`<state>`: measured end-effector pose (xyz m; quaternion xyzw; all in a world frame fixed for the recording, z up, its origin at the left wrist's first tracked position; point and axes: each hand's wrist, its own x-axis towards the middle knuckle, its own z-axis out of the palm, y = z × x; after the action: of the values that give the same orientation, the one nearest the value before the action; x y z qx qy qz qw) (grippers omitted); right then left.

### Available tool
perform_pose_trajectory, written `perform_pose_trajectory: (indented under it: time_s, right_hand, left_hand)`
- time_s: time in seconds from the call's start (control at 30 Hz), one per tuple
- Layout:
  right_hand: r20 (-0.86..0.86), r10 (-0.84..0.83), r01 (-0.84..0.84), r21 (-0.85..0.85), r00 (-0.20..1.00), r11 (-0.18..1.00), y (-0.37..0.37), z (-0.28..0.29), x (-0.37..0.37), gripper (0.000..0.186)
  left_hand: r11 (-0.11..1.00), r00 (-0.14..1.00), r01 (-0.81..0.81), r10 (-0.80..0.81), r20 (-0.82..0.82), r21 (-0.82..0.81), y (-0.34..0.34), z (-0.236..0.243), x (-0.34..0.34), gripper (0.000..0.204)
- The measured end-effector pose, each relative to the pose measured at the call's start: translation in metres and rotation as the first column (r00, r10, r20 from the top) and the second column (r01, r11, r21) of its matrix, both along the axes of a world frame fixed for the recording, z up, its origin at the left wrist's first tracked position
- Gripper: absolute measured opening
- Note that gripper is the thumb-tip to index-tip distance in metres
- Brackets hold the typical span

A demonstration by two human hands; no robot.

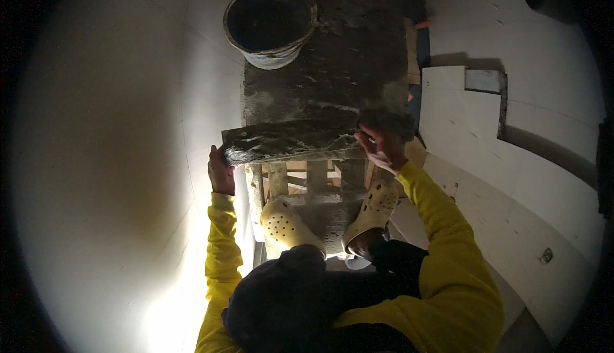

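Note:
A long, narrow tile-like strip (288, 145), smeared with wet grey mortar, lies crosswise in front of me at the near edge of a dark, mortar-stained board. My left hand (221, 172) is closed round its left end. At the strip's right end my right hand (382, 148) is closed, its fingertips pinched together over the mortar. What those fingers hold is hidden in shadow. Just beyond my right hand sits a dark, rough lump (391, 123), too dim to name.
A round bucket (272, 59) with a crusted rim stands on the dark board (358, 52) further off. Wooden slats (316, 177) show below the strip, near my feet in pale clogs (284, 225). Smooth pale walls rise left and right; a stepped white panel (457, 107) is at right.

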<state>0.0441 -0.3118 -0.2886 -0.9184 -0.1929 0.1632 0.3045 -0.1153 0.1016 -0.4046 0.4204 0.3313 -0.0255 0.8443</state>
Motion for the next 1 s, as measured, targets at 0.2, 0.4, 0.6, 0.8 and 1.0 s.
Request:
perform_pose_trajectory:
  time_s: [0.2, 0.4, 0.6, 0.8, 1.0]
  right_hand:
    - [0.244, -0.276, 0.186, 0.336, 0.93, 0.923, -0.019, 0.029, 0.051, 0.02]
    - [0.463, -0.439, 0.25, 0.414, 0.77, 0.875, 0.004, 0.004, 0.142, 0.018]
    - [0.427, -0.235, 0.351, -0.217, 0.873, 0.911, 0.006, -0.046, 0.14, 0.027]
    - [0.486, -0.094, 0.264, -0.295, 0.869, 0.918, -0.037, -0.05, 0.093, 0.02]
    - [0.607, 0.287, 0.113, -0.534, 0.741, 0.838, -0.062, -0.013, 0.144, 0.014]
  left_hand:
    - [0.993, 0.987, -0.098, 0.088, -0.134, -0.069, 0.016, -0.035, 0.0, 0.06]
    - [0.998, 0.974, -0.004, -0.009, -0.225, -0.058, 0.017, -0.029, 0.017, 0.074]
    - [0.998, 0.947, -0.054, 0.038, -0.32, -0.04, 0.019, -0.039, 0.023, 0.075]
    - [0.986, 0.957, -0.066, 0.019, -0.29, -0.153, 0.023, -0.072, -0.003, 0.076]
    - [0.997, 0.95, 0.062, -0.072, -0.305, -0.044, 0.027, -0.065, -0.001, 0.078]
